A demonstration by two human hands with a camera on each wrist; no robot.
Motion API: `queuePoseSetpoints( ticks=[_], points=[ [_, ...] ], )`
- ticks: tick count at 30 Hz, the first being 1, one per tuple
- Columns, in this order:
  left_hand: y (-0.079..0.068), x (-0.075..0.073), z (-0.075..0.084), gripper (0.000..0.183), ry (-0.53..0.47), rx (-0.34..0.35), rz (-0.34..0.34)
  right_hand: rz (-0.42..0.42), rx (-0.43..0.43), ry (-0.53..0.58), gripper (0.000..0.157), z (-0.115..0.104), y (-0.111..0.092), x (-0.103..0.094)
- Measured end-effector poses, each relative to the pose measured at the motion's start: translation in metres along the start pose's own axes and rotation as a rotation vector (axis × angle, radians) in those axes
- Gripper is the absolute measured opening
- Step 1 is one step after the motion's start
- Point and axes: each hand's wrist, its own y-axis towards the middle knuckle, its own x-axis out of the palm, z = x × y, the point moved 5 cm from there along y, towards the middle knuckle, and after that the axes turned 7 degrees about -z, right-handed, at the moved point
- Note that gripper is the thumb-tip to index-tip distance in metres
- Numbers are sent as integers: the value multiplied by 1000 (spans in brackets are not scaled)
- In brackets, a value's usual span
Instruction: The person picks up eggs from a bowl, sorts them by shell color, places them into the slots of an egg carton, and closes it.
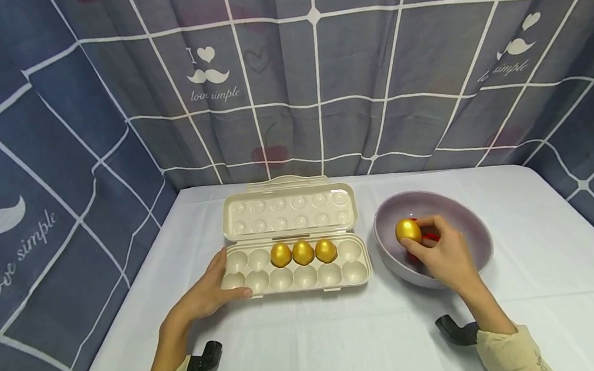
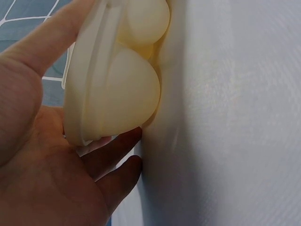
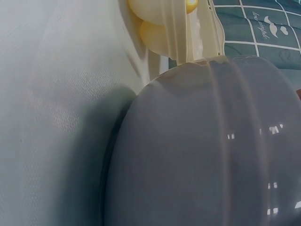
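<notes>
Over the purple-grey bowl (image 1: pixel 470 223), my right hand (image 1: pixel 447 255) pinches a golden egg (image 1: pixel 408 231) between thumb and fingers. Red objects (image 1: pixel 431 237) show partly inside the bowl; the hand hides the rest of them. A cream egg box (image 1: pixel 295 289) lies with its lid (image 1: pixel 290 211) folded back. Three golden eggs (image 1: pixel 303 252) sit side by side in its far row. My left hand (image 1: pixel 205 291) grips the box's left end, thumb along the front edge. In the left wrist view, fingers (image 2: pixel 120 181) curl around the end of the box (image 2: pixel 134 94).
A white cloth (image 1: pixel 342 340) covers the table. Dark checked curtains (image 1: pixel 288 80) hang behind it and at both sides. The bowl's outer wall (image 3: pixel 178 155) fills much of the right wrist view, close beside the egg box (image 3: pixel 176 33).
</notes>
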Motion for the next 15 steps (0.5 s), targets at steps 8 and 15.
queuePoseSetpoints(
  ticks=[8,15],
  points=[
    [0,1,0,114,-16,38,4,129,-89,-45,37,-15,-6,0],
    [0,0,0,114,-16,26,7,190,-150,79,41,-34,-9,6]
  ],
)
